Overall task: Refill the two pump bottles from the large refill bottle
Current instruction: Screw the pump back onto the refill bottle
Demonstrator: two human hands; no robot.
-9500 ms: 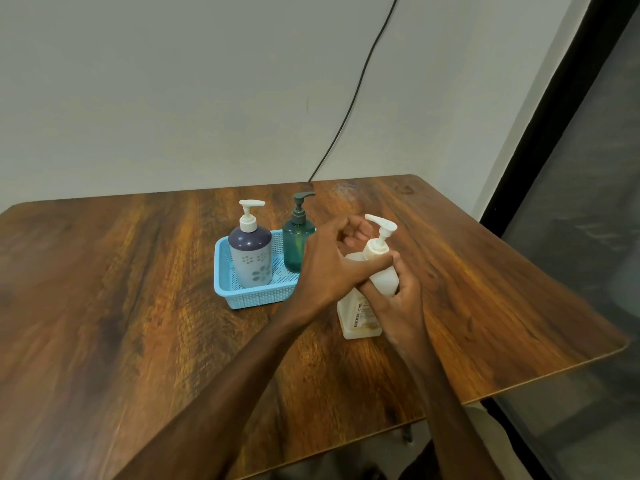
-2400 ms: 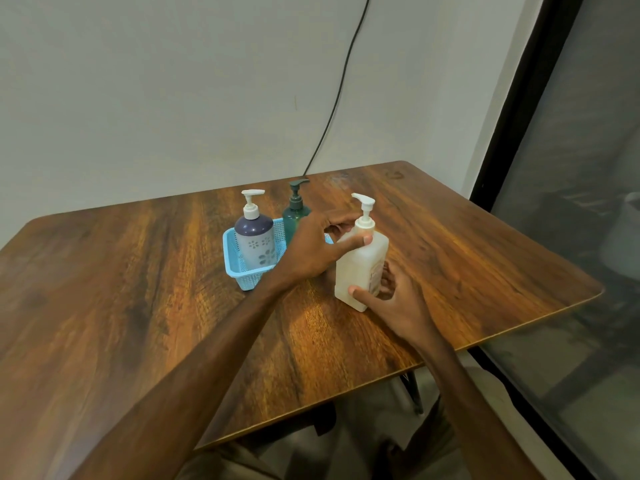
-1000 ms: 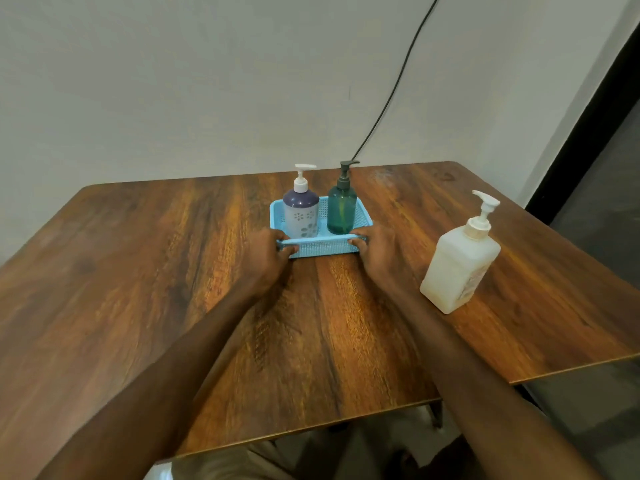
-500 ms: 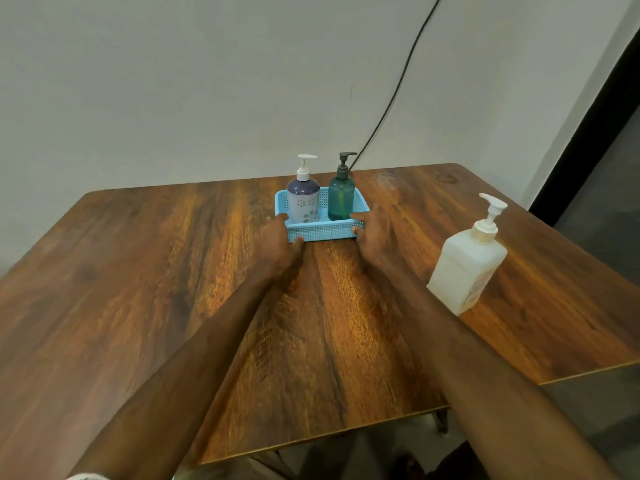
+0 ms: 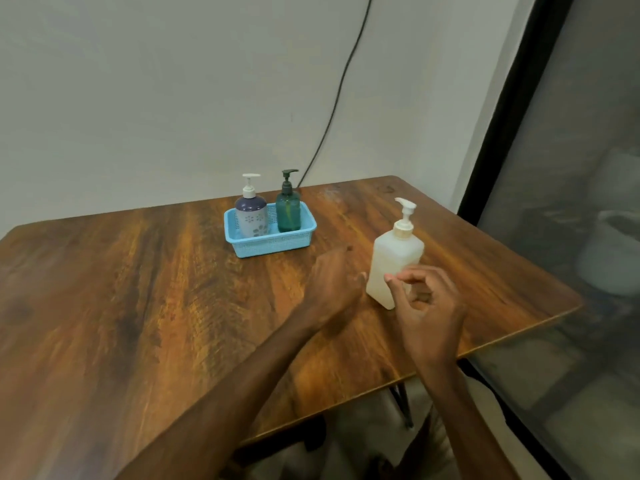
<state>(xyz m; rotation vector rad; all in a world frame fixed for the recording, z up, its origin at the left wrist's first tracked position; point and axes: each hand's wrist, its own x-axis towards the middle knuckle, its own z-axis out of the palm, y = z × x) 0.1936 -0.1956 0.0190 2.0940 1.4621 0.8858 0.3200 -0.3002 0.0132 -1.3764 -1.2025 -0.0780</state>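
Both hands are empty and loosely open. The right hand (image 5: 427, 306), fingers curled, hovers just in front of the large refill bottle (image 5: 394, 263), nearer than the blurred left hand (image 5: 334, 277) beside its left face. That bottle stands upright on the table (image 5: 138, 306), translucent white, pump on. Behind and left of it, well apart, the two pump bottles (image 5: 252, 216) (image 5: 288, 211) sit in a blue basket (image 5: 270, 244).

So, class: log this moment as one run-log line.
left hand: open, empty | right hand: open beside refill bottle | pump bottles in basket, capped
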